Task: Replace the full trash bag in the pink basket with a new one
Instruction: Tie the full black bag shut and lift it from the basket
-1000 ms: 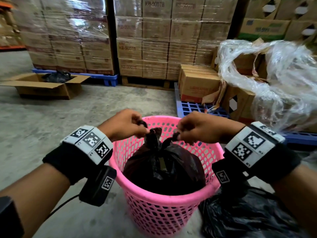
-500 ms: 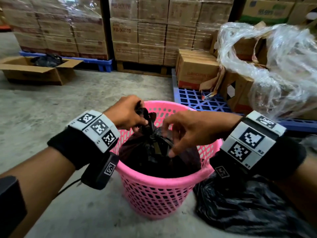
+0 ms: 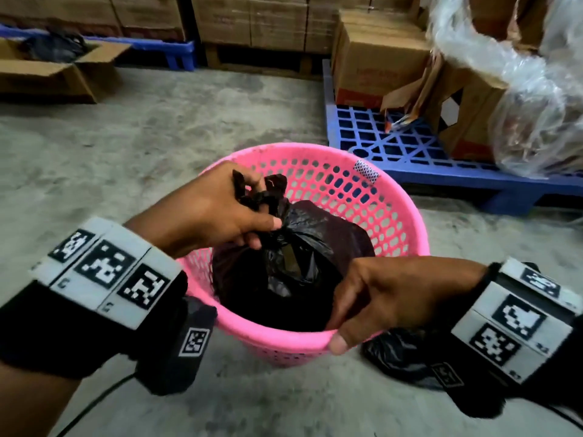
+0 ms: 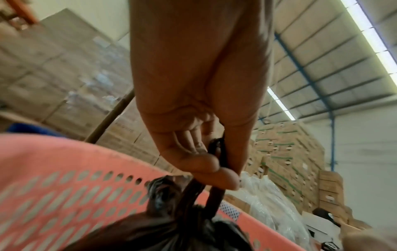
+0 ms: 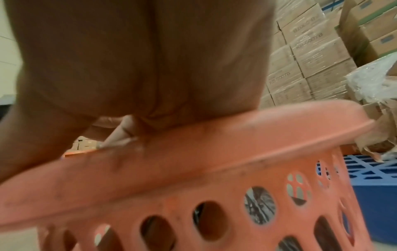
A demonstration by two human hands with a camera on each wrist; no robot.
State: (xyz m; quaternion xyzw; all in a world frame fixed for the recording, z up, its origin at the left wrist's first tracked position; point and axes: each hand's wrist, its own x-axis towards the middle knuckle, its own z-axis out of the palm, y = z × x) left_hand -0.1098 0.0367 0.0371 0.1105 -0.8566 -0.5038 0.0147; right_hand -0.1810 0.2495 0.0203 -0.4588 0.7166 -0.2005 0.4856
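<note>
**Q:** Over the basket, centre frame: what has changed?

**A:** Both hands were at the knot a second ago. Now the hands are apart: the left hand point(image 3: 217, 212) alone grips the tied neck of the full bag point(image 3: 303, 266), fingers curled round the twisted plastic, while the right hand point(image 3: 388, 294) has dropped to the near rim of the basket point(image 3: 315, 159), thumb outside, fingers hooked over the edge.

**Q:** Where is the bag?

**A:** It is inside the basket, its body below the rim, with only the knot raised in the left hand's fist. The left wrist view shows the neck pulled taut.

**Q:** Meaning for the job?

**A:** Tying looks finished, and the lift-out appears to be next, with the right hand bracing the basket against the pull. A second black bag point(image 3: 400, 357) lies on the floor at lower right, beside the basket; whether it is the replacement cannot be told.
</note>
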